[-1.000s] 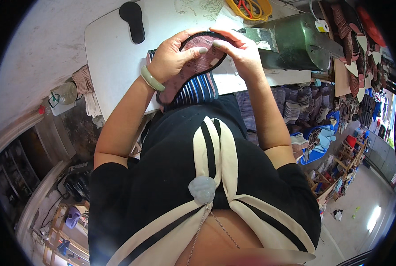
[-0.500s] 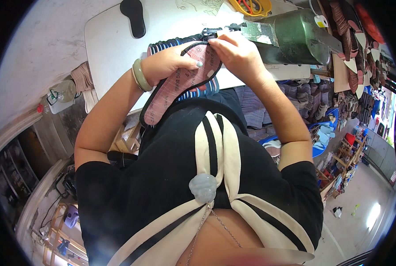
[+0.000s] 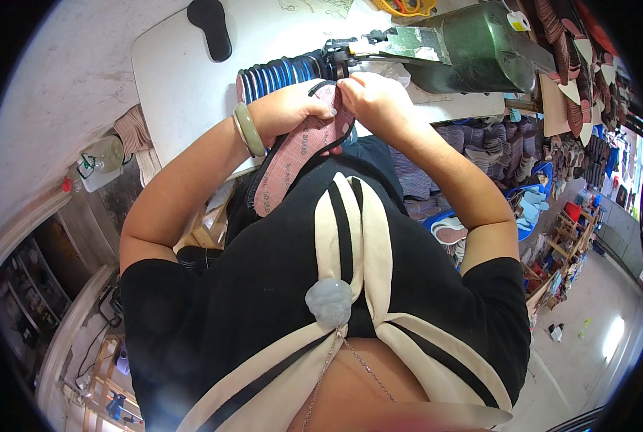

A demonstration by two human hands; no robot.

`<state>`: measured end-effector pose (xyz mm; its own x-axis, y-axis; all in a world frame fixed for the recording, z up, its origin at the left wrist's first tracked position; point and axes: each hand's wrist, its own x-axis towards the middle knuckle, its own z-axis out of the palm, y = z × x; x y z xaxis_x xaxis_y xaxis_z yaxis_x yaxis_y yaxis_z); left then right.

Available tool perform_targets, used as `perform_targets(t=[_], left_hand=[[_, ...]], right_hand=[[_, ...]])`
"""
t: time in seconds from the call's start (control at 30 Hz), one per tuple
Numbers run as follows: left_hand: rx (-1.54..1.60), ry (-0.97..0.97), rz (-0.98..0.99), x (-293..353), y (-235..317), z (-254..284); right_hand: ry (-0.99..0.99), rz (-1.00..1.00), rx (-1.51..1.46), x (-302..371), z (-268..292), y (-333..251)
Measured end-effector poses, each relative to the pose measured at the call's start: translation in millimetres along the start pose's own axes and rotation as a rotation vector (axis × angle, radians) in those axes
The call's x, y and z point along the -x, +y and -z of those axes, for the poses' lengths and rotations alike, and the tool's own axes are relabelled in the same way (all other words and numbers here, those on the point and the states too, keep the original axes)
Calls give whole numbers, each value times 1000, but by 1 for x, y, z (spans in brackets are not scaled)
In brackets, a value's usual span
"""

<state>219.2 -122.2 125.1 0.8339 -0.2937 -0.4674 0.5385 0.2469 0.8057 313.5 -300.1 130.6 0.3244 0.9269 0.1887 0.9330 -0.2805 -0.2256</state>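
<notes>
Long axis of the pink insole [image 3: 298,153] runs diagonally: rounded end lower left, at the person's black shirt [image 3: 278,252]; other end upper right, partly covered by fingers, pointing at the green machine [image 3: 478,50]. Insole is held up in both hands, just off the near edge of the table [image 3: 167,83]. Left hand [image 3: 287,111] clamps its left side, thumb flat on the pink face. Right hand [image 3: 378,101] pinches the upper right edge, fingers bunched. Left to right: black insole [image 3: 212,32], smooth, flat on white tabletop; green bangle [image 3: 249,131], glossy; row of insoles [image 3: 275,78], ridged, dark and blue; held one patterned with dark print, black rim; machine rounded, scuffed.
</notes>
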Motion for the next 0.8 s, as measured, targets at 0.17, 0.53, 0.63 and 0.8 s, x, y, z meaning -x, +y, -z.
perform_targets(t=[0.17, 0.53, 0.63, 0.8], left_hand=[[387, -248, 191, 9, -3, -5], [-35, -16, -24, 14, 6, -18], [-144, -28, -84, 11, 0, -24], [-66, -57, 57, 11, -1, -24]], right_hand=[[182, -43, 97, -1, -4, 18], [-109, -53, -181, 17, 17, 3], [-199, 25, 40, 22, 20, -5], [-92, 23, -15, 28, 12, -4]])
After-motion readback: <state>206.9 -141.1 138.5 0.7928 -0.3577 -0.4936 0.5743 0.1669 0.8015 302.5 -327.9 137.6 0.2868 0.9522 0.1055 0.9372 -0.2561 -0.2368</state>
